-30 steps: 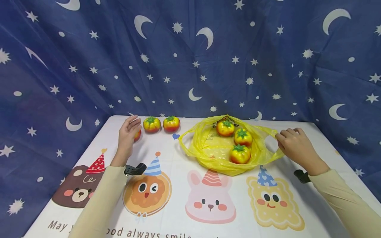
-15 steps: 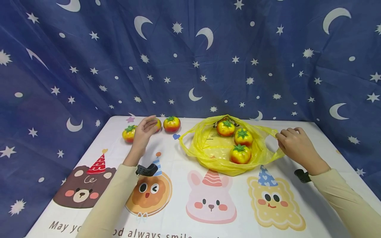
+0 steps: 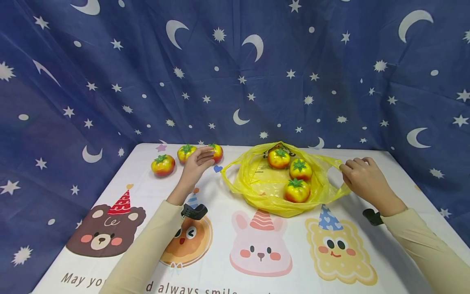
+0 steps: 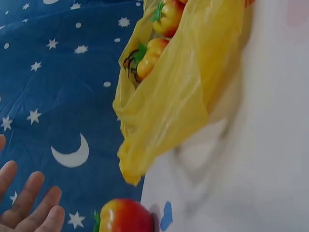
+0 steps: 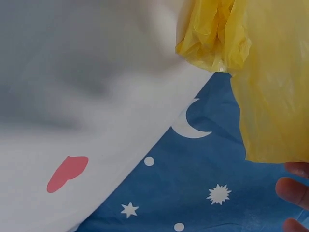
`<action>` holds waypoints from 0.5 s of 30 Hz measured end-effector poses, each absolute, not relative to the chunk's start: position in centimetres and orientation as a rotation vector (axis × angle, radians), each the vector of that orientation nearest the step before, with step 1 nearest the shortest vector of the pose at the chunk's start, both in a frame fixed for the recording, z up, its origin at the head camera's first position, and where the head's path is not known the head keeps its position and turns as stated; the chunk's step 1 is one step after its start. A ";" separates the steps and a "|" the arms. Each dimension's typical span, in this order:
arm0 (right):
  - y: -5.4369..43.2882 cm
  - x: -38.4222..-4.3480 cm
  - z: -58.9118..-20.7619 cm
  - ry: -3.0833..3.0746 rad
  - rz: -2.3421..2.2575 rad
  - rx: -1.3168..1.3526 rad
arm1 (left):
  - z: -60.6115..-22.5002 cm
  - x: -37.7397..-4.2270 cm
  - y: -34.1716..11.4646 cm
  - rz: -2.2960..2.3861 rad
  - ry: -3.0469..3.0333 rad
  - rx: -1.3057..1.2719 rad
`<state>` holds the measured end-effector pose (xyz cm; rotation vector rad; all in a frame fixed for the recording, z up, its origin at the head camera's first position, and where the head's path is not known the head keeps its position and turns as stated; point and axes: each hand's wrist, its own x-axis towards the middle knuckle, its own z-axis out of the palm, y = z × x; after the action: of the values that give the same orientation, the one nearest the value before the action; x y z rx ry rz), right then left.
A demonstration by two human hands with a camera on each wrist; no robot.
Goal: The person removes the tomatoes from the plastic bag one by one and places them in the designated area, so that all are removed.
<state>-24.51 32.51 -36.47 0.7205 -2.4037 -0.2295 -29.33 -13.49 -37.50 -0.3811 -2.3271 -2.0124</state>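
My left hand point(image 3: 195, 166), fingers loosely extended, hovers before the rightmost loose tomato point(image 3: 218, 153) and partly hides it in the head view. Nothing lies in that hand; its fingers point(image 4: 36, 200) appear beside the tomato point(image 4: 124, 216) in the left wrist view. Two more yellow-red tomatoes with green tops, a middle one point(image 3: 186, 152) and a left one point(image 3: 163, 165), rest on the table. With curled fingers my right hand point(image 3: 365, 179) pinches a handle of the yellow plastic bag point(image 3: 269, 207) and pulls it out sideways. Inside the spread bag sit three tomatoes point(image 3: 296, 191).
A white tablecloth point(image 3: 213, 253) printed with cartoon figures covers the table. Right behind the table's back edge hangs a dark blue curtain point(image 3: 205, 81) with moons and stars. The bag's other handle point(image 3: 227, 175) loops out towards the left.
My left hand has moved right along the row, from the leftmost loose tomato past the middle one to the rightmost. The right hand and the bag have stayed in place.
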 end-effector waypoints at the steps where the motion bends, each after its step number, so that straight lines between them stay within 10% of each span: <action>1: 32.5 -24.5 -36.5 -2.398 -0.228 0.725 | -37.4 -29.4 -13.2 -2.014 -2.327 -0.399; 15: 32.4 -24.6 -36.5 -2.381 -0.219 0.741 | -36.7 -30.7 -9.3 -2.049 -2.477 -0.545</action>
<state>-24.55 32.42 -36.45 0.7406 -2.3814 -0.2188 -30.70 -9.32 -36.72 -0.5447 -2.4766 -2.0494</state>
